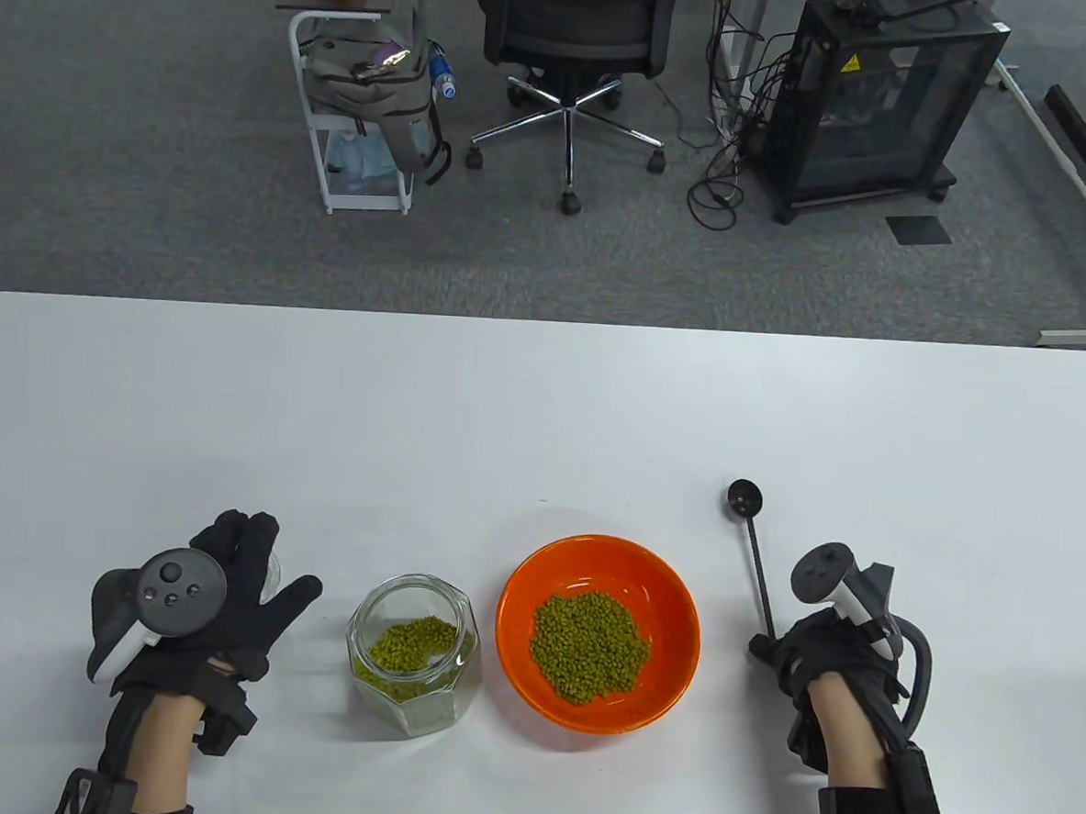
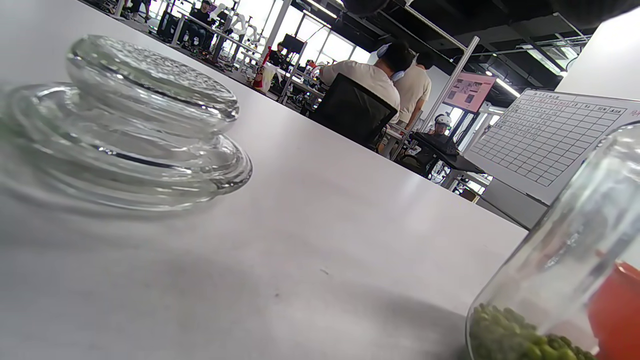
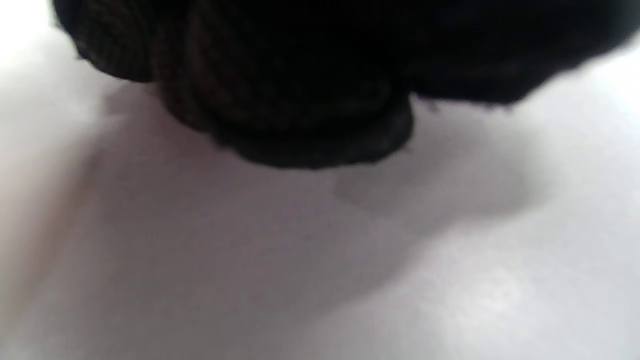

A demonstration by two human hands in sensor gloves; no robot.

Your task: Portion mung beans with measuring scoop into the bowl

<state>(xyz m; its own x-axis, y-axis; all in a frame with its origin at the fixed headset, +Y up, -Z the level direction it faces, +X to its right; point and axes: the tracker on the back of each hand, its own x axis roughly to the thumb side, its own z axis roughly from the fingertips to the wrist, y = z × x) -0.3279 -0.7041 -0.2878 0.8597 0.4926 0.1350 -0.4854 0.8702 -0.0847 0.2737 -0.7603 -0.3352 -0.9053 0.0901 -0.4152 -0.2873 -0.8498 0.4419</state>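
An open glass jar (image 1: 413,652) with mung beans (image 1: 414,643) at its bottom stands left of an orange bowl (image 1: 603,558) that holds a heap of beans (image 1: 590,647). A black measuring scoop (image 1: 745,500) lies on the table right of the bowl, cup end far, looking empty. My right hand (image 1: 790,652) grips the near end of its handle (image 1: 762,577); the right wrist view shows only curled dark fingers (image 3: 280,85) above the table. My left hand (image 1: 252,573) rests with straight fingers left of the jar, by the glass lid (image 2: 125,130), which lies on the table.
The white table (image 1: 543,407) runs wide beyond the bowl and jar. In the left wrist view the jar (image 2: 565,280) and the bowl's orange rim (image 2: 617,310) sit at the right edge. Behind the table are an office chair (image 1: 575,32) and a black cabinet (image 1: 879,97).
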